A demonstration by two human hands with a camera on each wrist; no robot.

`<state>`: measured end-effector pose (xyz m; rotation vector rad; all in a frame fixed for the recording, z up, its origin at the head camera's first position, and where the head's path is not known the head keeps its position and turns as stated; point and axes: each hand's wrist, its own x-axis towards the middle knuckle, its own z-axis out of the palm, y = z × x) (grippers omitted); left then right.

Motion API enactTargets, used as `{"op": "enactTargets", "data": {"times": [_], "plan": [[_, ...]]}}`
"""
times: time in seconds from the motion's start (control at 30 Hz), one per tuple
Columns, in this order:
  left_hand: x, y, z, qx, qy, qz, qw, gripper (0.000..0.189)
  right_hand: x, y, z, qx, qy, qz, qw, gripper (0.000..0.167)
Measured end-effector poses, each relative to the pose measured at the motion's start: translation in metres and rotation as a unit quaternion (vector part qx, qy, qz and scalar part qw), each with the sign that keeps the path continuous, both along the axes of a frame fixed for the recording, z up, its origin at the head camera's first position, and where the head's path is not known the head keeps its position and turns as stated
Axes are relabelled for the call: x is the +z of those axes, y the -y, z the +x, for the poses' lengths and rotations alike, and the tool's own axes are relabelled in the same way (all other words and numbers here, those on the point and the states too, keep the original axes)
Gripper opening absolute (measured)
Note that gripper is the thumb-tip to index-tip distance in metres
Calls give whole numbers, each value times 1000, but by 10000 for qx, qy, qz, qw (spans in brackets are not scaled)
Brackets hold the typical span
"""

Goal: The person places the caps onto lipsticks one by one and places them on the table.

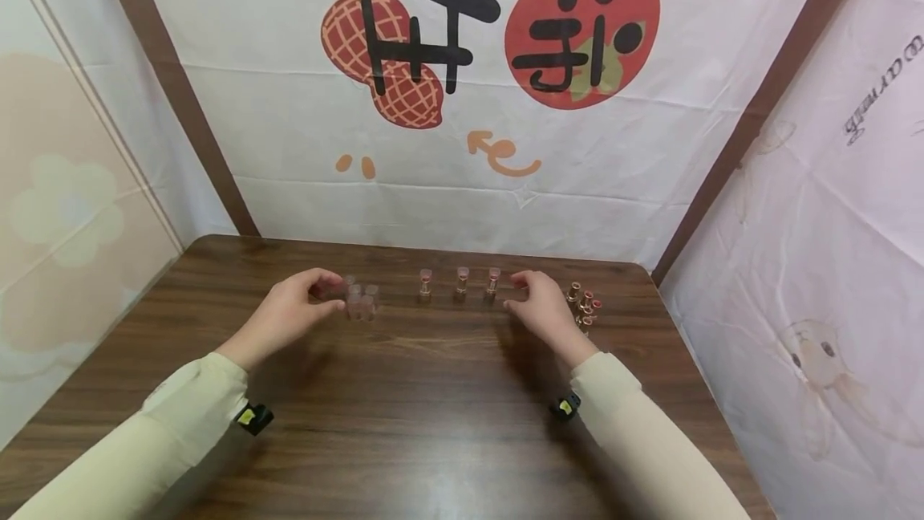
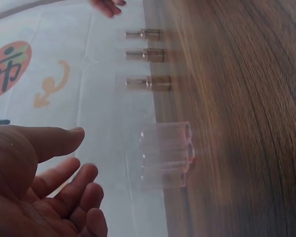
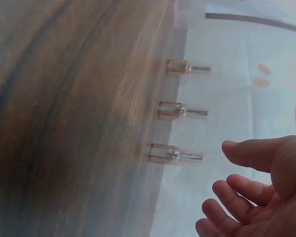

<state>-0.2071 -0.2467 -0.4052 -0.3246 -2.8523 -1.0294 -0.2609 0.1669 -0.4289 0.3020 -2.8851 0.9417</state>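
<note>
Three lipstick tubes with clear caps stand upright in a row at the back of the table: a left one point(image 1: 425, 283), a middle one point(image 1: 462, 282) and a right one point(image 1: 493, 282). My left hand point(image 1: 294, 307) hovers beside a cluster of clear caps point(image 1: 363, 307), thumb and fingers apart with nothing between them. In the left wrist view the caps point(image 2: 165, 155) stand close together. Just right of the row is my right hand point(image 1: 543, 310), fingers loosely bent and holding nothing. Its thumb is close to the nearest lipstick point(image 3: 175, 154) in the right wrist view.
Several uncapped lipstick tubes point(image 1: 586, 301) stand grouped beyond the right hand. The wooden table point(image 1: 419, 416) ends at a printed white cloth point(image 1: 447, 207) behind, with more cloth point(image 1: 808, 263) along the right.
</note>
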Motion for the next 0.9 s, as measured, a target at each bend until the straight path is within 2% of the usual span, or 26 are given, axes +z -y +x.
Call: {"op": "enactTargets", "data": {"times": [0.2,0.47,0.7,0.9], "plan": [[-11,8,-18,81,57,-128,9999,54,7,-8,27,164,-161,22,9997,51],[-31,25,-54,-214,448,-311,9983,56,7,-23,56,266,-332,-152,9990,48],[-46,27,-78,-351,606,-320,9970,61,9,-39,69,320,-391,-452,9977,45],[-53,20,-88,-538,642,-417,9956,56,8,-51,73,268,-539,-433,9972,44]]}}
